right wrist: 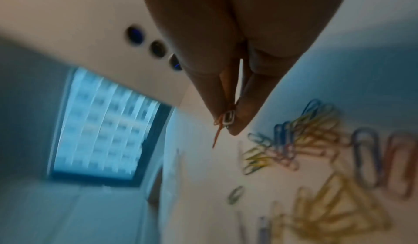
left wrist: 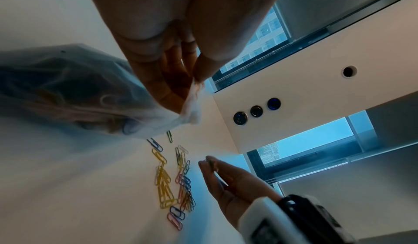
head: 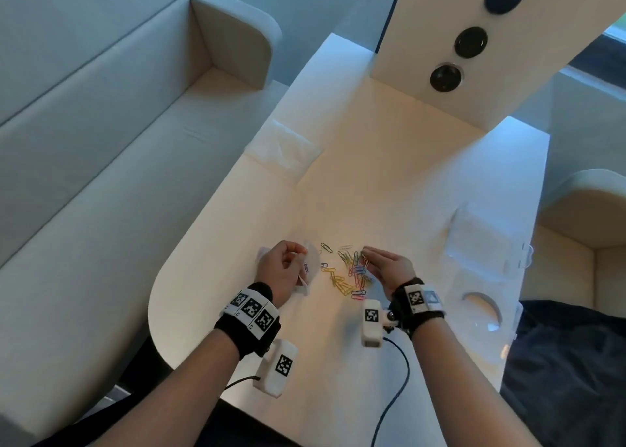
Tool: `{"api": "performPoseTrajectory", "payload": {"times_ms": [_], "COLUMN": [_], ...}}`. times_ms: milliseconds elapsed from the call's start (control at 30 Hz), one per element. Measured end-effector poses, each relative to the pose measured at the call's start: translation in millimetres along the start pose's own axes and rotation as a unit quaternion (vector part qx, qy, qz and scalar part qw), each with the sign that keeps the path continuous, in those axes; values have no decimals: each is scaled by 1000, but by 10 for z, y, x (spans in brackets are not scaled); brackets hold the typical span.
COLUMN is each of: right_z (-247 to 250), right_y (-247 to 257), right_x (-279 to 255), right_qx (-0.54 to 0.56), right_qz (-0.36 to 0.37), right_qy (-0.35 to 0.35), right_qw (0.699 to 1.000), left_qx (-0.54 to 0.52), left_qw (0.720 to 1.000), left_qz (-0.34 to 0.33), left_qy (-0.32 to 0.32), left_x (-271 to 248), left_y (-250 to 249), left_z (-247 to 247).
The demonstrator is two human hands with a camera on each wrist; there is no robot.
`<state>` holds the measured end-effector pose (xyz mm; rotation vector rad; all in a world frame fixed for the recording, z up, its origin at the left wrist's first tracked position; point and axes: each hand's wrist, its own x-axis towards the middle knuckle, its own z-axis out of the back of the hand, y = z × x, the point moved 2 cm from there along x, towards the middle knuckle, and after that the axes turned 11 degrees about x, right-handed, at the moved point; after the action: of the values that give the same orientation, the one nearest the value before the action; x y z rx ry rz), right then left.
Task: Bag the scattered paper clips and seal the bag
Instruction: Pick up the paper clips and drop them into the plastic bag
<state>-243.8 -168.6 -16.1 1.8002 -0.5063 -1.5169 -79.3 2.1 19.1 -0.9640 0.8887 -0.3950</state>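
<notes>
Several coloured paper clips [head: 349,272] lie in a loose heap on the white table [head: 389,175], also seen as clips [left wrist: 172,181] and clips [right wrist: 316,149]. My left hand [head: 281,270] pinches the rim of a small clear plastic bag [head: 310,270] left of the heap; the bag [left wrist: 74,94] holds several clips. My right hand [head: 386,267] hovers just right of the heap. Its thumb and fingertips [right wrist: 235,121] pinch a few paper clips [right wrist: 226,119], white and orange among them.
A white post with three dark round sockets [head: 471,43] rises at the table's far end. Clear plastic packaging [head: 484,253] lies at the right edge, more clear plastic [head: 284,145] at the far left. A grey bench [head: 101,141] runs along the left.
</notes>
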Motion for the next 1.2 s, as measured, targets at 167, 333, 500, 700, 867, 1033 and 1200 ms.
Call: {"api": "performPoseTrajectory", "payload": {"times_ms": [167,333,500,700,867,1033,1200], "right_z": [-281,-554,-750,-765,-559,-701,-500], "right_y": [75,10,10,194,12,-571,-791], "right_x": [-361,-461,-499,-585,-79,-40,-199], "right_qx": [90,-186,-316,-354,-469,-668,-736], "right_qz": [-47,83,118,305,219,233,334], "right_qy": [130,136,112,85,48,148,190], "right_qw": [986,970,935,880,854,691,557], "left_qx": [1,-17,-30,-57,-87,-109,-98], "left_qw": [1000,1000,1000,998,995,992,994], "left_qz": [5,7,3,-2,3,6,1], "left_qy": [5,4,2,-19,-54,-63,-53], "left_x": [58,47,23,20,13,-29,-45], "left_y": [37,12,23,35,75,94,148], "left_z": [-139,-234,-238,-105,112,200,204]}}
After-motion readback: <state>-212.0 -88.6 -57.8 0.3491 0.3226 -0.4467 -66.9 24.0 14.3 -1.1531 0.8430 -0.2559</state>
